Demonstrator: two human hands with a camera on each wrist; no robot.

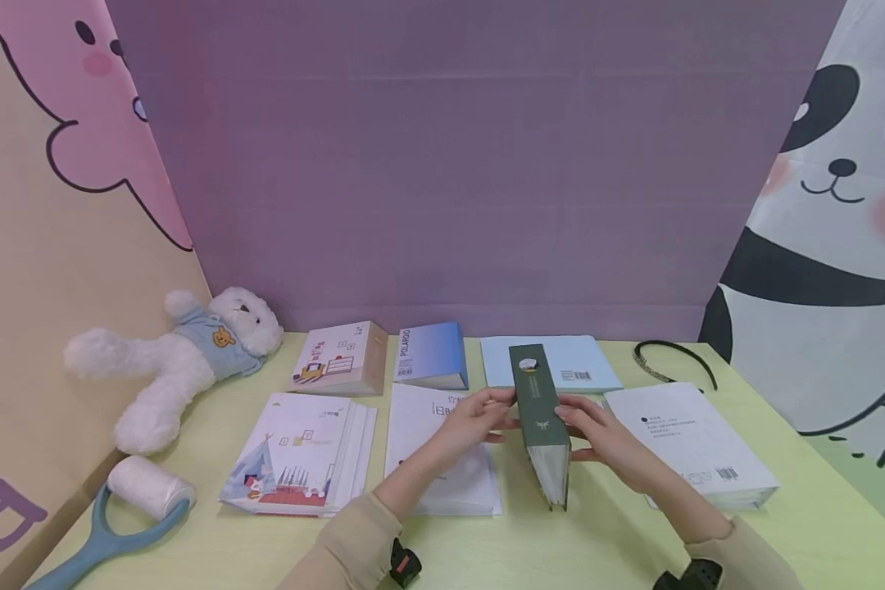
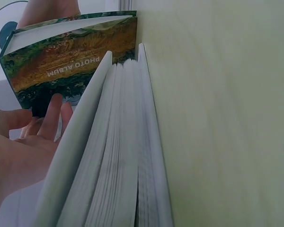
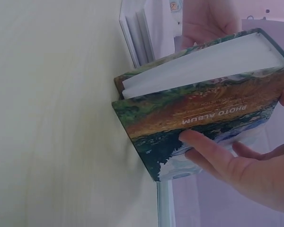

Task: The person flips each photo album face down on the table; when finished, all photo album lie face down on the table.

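A thick photo album (image 1: 538,401) with a dark green spine stands spine up in front of me, its pages hanging towards the table. Its painted cover, lettered PHOTO ALBUM, shows in both wrist views. On its left side my left hand (image 1: 479,416) holds it, fingers on the cover and thumb near the spine. From the right my right hand (image 1: 597,430) grips it, its fingers (image 3: 203,146) spread over the cover and the thumb by the spine. Whether its lower edge touches the table cannot be told.
White books lie left (image 1: 288,451), under my left forearm (image 1: 420,410) and right (image 1: 689,442). Behind are a pink-covered book (image 1: 339,356), a blue book (image 1: 431,352), a pale blue book (image 1: 590,360) and a black headband (image 1: 674,348). A plush bear (image 1: 214,352) and a lint roller (image 1: 147,487) are left.
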